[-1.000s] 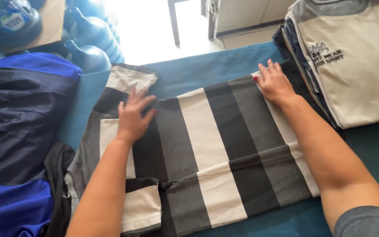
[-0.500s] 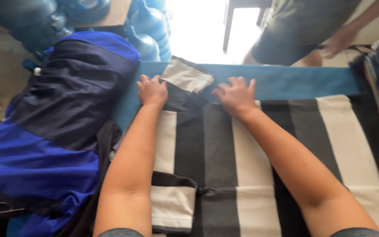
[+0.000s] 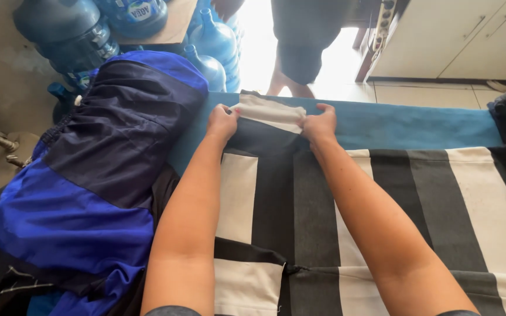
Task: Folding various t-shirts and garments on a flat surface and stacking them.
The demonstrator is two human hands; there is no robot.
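Both hands moved closer together vs 0.5 s ago: left hand (image 3: 222, 122) & right hand (image 3: 320, 124) each pinch cream sleeve (image 3: 269, 112) of striped shirt (image 3: 382, 205) on blue table (image 3: 405, 124).

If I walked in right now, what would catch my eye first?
Two bare arms stretch across a striped shirt in black, grey and cream, the left hand and right hand pinching its pale sleeve at the far edge of the blue table. To the left lies a big blue and navy garment.
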